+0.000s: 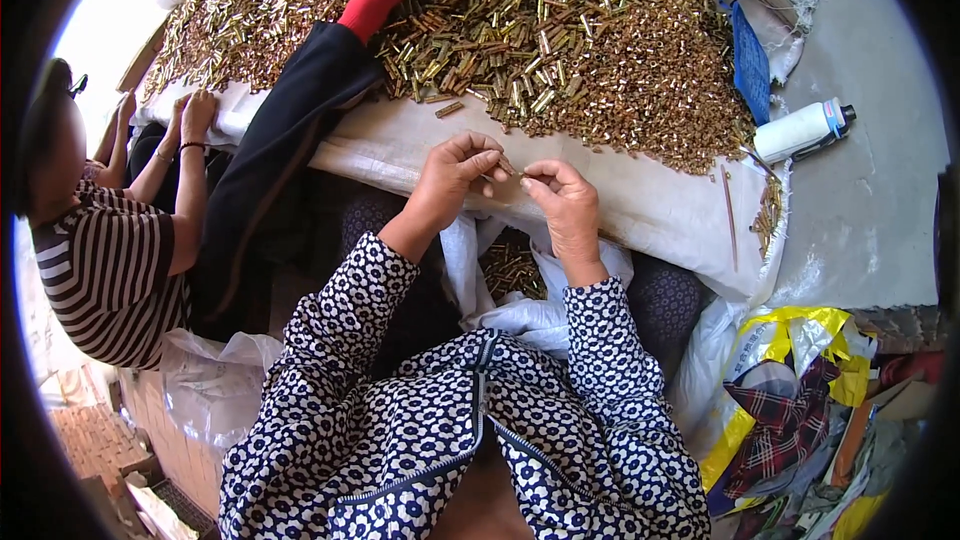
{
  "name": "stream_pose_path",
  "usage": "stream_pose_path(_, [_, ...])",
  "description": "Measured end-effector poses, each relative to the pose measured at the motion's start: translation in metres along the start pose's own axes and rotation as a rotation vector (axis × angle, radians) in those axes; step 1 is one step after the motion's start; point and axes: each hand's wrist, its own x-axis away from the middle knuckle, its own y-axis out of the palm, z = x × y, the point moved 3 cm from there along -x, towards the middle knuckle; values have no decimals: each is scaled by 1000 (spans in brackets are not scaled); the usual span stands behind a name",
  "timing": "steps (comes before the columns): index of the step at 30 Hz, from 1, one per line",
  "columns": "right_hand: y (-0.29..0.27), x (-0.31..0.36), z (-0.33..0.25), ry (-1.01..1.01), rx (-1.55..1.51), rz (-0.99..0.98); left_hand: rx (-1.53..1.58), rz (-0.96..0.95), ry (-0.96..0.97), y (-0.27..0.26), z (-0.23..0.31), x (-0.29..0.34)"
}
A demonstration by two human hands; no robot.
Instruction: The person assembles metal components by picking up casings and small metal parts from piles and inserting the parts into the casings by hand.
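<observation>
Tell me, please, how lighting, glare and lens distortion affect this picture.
Head view: washed-out brightness at the upper left; glints on the brass-coloured metal pieces; deep shadow beneath the left part of the pale sheet; black fisheye rim cutting off the corners; the small piece at the fingers too tiny to make out.

A small, makeshift hand-work workshop is being looked in on here: loose, brassy metal pieces (640,70) are heaped across the far part of a sheet-covered worktop (620,180), and more are held in an open white sack (460,260) at its near edge. Over on the left, the same worktop's edge is shared by a co-worker in a striped shirt (110,270), while the near right is cluttered by a yellow-and-white bag (848,360) stuffed with cloth.
</observation>
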Motion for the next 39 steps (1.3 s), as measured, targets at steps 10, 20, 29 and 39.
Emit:
stream_pose_path(10, [1, 7, 4, -16, -92, 15, 160, -2, -23, 7, -7, 6])
stream_pose_path(20, [-6, 6, 3, -28, -86, 23, 162, -55, 59, 12, -6, 5])
stream_pose_path(29, [-9, 8, -2, 129, -308, -47, 177, -93, 88, 15, -10, 4])
stream_pose_path(39, [-12, 6, -2, 165, -399, -79, 264, -84, 72, 17, -16, 2])
